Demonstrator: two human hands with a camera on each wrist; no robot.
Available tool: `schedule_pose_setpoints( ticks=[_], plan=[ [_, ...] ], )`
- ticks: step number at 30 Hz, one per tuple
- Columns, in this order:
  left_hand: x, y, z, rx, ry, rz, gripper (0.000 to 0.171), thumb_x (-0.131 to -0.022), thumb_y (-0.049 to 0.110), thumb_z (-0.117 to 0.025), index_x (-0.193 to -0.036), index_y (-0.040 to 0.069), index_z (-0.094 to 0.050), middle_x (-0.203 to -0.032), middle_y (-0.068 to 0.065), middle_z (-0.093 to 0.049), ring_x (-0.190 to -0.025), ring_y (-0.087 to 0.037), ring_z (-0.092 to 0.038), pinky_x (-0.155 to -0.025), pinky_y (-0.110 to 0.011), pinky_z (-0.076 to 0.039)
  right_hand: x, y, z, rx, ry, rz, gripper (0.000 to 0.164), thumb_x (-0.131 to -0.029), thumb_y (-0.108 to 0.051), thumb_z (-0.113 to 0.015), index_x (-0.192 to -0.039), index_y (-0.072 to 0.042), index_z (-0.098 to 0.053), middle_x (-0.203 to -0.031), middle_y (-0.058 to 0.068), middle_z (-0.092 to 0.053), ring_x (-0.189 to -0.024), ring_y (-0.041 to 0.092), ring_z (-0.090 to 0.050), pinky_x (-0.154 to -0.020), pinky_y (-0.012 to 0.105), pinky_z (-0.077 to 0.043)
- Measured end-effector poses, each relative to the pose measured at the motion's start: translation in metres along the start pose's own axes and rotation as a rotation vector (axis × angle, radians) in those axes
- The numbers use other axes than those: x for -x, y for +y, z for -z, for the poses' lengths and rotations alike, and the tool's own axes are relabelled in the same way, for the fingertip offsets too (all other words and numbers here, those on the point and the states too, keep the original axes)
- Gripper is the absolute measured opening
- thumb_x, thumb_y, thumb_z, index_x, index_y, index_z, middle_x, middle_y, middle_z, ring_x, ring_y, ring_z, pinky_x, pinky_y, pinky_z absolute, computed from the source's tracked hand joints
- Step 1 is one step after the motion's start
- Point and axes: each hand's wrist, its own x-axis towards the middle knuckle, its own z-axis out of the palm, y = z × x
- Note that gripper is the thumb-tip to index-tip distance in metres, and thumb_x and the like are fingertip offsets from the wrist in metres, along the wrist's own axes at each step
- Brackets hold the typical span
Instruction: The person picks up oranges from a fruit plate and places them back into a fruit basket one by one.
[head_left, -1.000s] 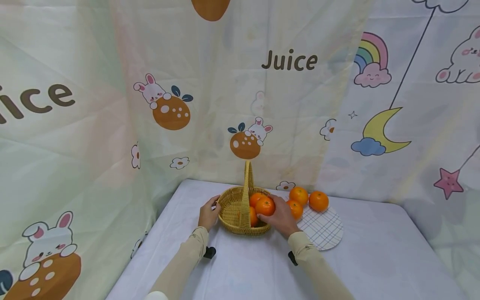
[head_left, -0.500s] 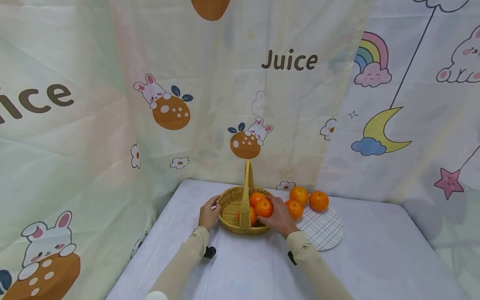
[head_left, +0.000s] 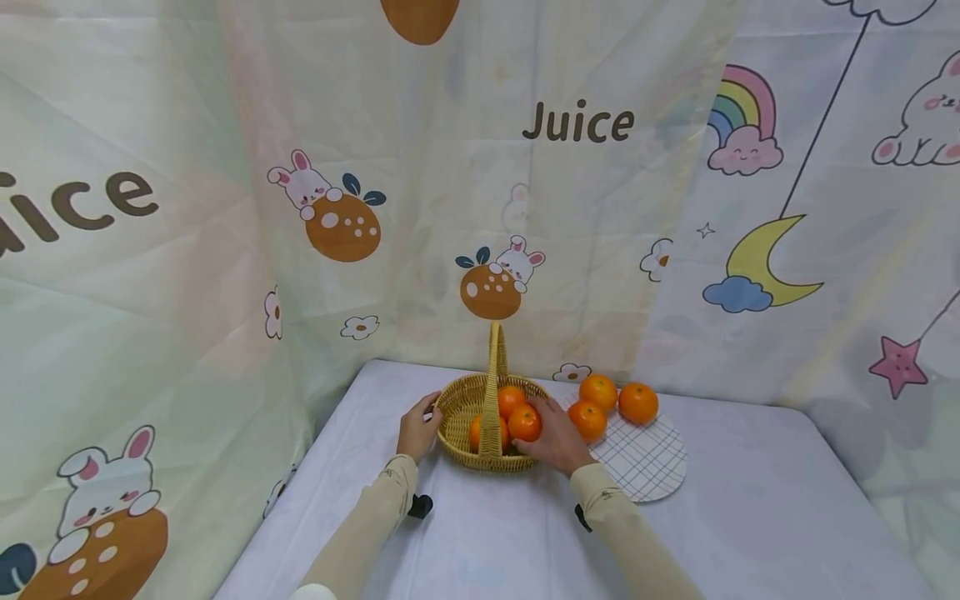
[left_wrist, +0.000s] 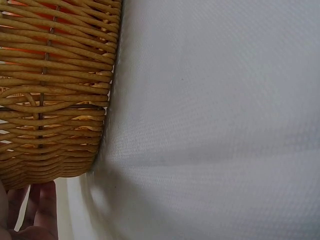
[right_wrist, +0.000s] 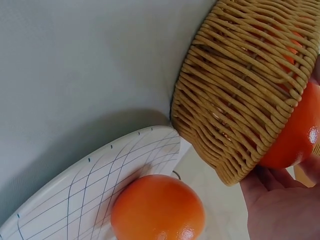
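A wicker basket with a tall arched handle stands on the table. My left hand holds its left rim; in the left wrist view, fingers lie against the woven side. My right hand reaches over the right rim and grips an orange inside the basket. In the right wrist view that orange sits at the rim, between thumb and fingers. Two more oranges lie in the basket: one orange behind, and another orange partly hidden by the handle.
Right of the basket is a white plate with a blue grid. Toward its back are three oranges: a near one, a back one and a right one. A printed curtain hangs behind the white-covered table.
My right hand has moved slightly left and down with its orange, deeper into the basket. The front orange in the basket has shifted left. My left hand stays at the rim.
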Motion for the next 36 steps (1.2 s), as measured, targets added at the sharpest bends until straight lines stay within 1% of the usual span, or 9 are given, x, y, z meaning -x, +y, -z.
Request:
schedule_pose_setpoints(
  ticks=[6, 15, 25, 30, 36],
  plan=[
    [-0.0002, -0.0032, -0.0019, 0.004, 0.007, -0.014, 0.04, -0.093, 0.01, -0.056, -0.133, 0.008, -0.06, -0.124, -0.009, -0.065, -0.109, -0.024, -0.061, -0.093, -0.04, -0.054, 0.0002, 0.0023, -0.0042, 0.043, -0.002, 0.036, 0.072, -0.073, -0.037, -0.082, -0.133, -0.011, -0.053, -0.128, 0.011, -0.054, -0.106, 0.027, -0.057, -0.094, 0.046, -0.052],
    [0.0012, 0.0014, -0.0003, 0.02, -0.004, -0.009, 0.04, -0.094, 0.008, -0.056, -0.134, 0.007, -0.06, -0.124, -0.01, -0.065, -0.11, -0.024, -0.061, -0.094, -0.04, -0.053, 0.0, -0.001, -0.0056, 0.07, -0.026, -0.013, 0.072, -0.074, -0.037, -0.083, -0.135, -0.011, -0.055, -0.128, 0.009, -0.054, -0.107, 0.027, -0.056, -0.093, 0.046, -0.053],
    [0.0017, 0.0043, 0.0013, 0.028, -0.003, -0.013, 0.039, -0.093, 0.006, -0.057, -0.132, 0.007, -0.061, -0.124, -0.01, -0.065, -0.11, -0.025, -0.061, -0.094, -0.04, -0.053, -0.0002, -0.0006, -0.0058, 0.059, -0.022, -0.006, 0.071, -0.074, -0.036, -0.083, -0.134, -0.01, -0.055, -0.128, 0.01, -0.054, -0.108, 0.028, -0.056, -0.094, 0.047, -0.053],
    [0.0009, 0.0028, 0.0014, 0.028, 0.001, -0.007, 0.039, -0.093, 0.007, -0.058, -0.132, 0.007, -0.061, -0.123, -0.01, -0.065, -0.109, -0.025, -0.061, -0.094, -0.04, -0.053, 0.0013, -0.0007, -0.0059, 0.037, -0.014, 0.008, 0.07, -0.074, -0.035, -0.083, -0.133, -0.011, -0.056, -0.129, 0.008, -0.054, -0.11, 0.027, -0.055, -0.095, 0.047, -0.052],
    [0.0006, 0.001, 0.0007, 0.032, 0.004, -0.02, 0.04, -0.093, 0.007, -0.057, -0.133, 0.006, -0.06, -0.125, -0.011, -0.064, -0.11, -0.026, -0.061, -0.094, -0.041, -0.053, 0.0033, -0.0012, -0.0029, 0.017, -0.002, 0.03, 0.071, -0.074, -0.034, -0.082, -0.134, -0.009, -0.055, -0.129, 0.009, -0.055, -0.111, 0.028, -0.055, -0.096, 0.048, -0.051]
  ],
)
